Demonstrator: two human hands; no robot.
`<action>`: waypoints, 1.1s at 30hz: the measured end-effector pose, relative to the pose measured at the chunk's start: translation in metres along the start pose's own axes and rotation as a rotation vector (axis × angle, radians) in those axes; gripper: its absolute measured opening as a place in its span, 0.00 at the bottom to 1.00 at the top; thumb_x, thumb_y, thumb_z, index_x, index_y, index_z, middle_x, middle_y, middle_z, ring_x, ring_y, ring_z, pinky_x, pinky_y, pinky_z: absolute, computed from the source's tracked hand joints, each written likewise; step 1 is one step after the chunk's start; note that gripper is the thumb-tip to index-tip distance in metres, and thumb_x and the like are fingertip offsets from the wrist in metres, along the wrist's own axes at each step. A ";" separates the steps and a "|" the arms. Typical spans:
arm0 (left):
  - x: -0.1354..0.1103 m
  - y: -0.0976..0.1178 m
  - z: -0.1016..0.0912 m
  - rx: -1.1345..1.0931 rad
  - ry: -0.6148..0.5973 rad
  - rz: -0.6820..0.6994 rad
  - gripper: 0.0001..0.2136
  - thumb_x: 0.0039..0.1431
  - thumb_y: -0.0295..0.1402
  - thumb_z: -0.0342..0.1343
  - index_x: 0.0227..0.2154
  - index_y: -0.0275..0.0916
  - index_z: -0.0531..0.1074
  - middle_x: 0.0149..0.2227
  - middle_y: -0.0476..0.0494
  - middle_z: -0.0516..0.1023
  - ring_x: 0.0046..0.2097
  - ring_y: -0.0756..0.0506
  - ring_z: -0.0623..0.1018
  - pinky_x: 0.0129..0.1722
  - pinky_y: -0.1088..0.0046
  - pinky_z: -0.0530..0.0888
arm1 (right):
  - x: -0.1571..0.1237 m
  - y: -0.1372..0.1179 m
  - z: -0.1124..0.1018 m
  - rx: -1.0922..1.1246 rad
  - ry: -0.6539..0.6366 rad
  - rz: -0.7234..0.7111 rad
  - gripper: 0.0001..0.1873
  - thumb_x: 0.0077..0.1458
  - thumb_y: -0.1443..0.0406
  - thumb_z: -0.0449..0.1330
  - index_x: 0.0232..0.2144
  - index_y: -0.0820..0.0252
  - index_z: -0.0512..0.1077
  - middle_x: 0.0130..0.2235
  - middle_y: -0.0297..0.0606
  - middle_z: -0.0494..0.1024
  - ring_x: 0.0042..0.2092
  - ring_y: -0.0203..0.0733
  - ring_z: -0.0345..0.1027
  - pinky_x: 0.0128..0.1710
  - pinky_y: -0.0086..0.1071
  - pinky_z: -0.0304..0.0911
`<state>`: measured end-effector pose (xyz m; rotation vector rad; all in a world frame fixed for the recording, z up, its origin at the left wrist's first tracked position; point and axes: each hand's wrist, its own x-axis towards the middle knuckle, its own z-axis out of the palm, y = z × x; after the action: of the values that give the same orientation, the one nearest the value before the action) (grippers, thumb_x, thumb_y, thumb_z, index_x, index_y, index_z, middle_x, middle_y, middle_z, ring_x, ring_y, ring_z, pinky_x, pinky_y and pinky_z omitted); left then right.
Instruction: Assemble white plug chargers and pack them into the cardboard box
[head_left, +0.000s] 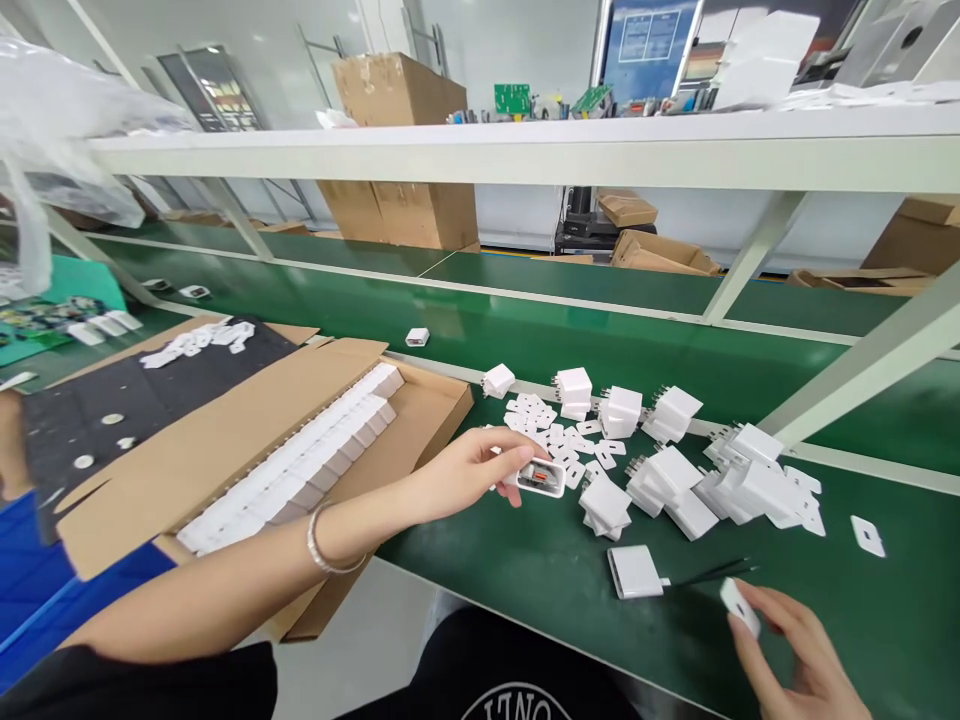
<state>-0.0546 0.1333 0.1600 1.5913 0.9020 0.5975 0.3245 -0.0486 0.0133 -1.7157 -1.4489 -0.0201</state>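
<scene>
My left hand (491,465) is closed around a white charger housing (541,478); its open end faces me and shows parts inside. Near the table's front edge, my right hand (795,640) pinches a small white cover plate (739,607) between thumb and fingers. Between the hands lies a white charger block (636,573) with a small plug and dark wires at its side. Beyond it stand piles of white charger housings (667,480) with metal prongs. Loose cover plates (551,425) are scattered behind my left hand.
A cardboard box (442,410) at left holds rows of white chargers (300,465). A black mat (157,400) bears more white pieces. A shelf (525,155) spans the back, its slanted post (862,360) coming down at right. Another person's arm (11,445) shows at far left.
</scene>
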 end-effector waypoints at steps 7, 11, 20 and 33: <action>-0.020 -0.022 0.033 -0.174 -0.086 -0.164 0.33 0.62 0.65 0.61 0.48 0.37 0.83 0.45 0.39 0.84 0.33 0.47 0.85 0.36 0.72 0.81 | 0.022 -0.121 0.038 0.452 -0.140 -0.255 0.14 0.68 0.67 0.65 0.53 0.50 0.81 0.48 0.43 0.76 0.45 0.42 0.75 0.40 0.32 0.71; -0.030 -0.037 0.051 -0.282 -0.071 -0.179 0.36 0.60 0.68 0.61 0.48 0.36 0.82 0.41 0.39 0.82 0.36 0.46 0.83 0.42 0.66 0.83 | 0.033 -0.164 0.062 0.538 -0.238 -0.349 0.14 0.67 0.69 0.65 0.54 0.52 0.81 0.46 0.42 0.76 0.42 0.40 0.74 0.38 0.32 0.73; -0.046 -0.053 0.065 -0.152 -0.030 -0.007 0.28 0.70 0.61 0.57 0.53 0.40 0.79 0.49 0.41 0.72 0.41 0.48 0.76 0.48 0.65 0.79 | 0.039 -0.175 0.077 0.592 -0.298 -0.427 0.17 0.68 0.72 0.62 0.56 0.54 0.79 0.43 0.38 0.70 0.37 0.34 0.71 0.34 0.28 0.71; -0.042 -0.066 0.083 -0.183 0.037 0.035 0.22 0.72 0.55 0.58 0.57 0.46 0.78 0.49 0.42 0.67 0.48 0.44 0.72 0.49 0.62 0.76 | 0.038 -0.160 0.073 0.560 -0.298 -0.391 0.14 0.69 0.71 0.62 0.53 0.54 0.79 0.42 0.39 0.70 0.39 0.37 0.69 0.34 0.30 0.72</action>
<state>-0.0285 0.0544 0.0823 1.4376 0.8238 0.7157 0.1711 0.0179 0.0810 -0.9960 -1.7810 0.4078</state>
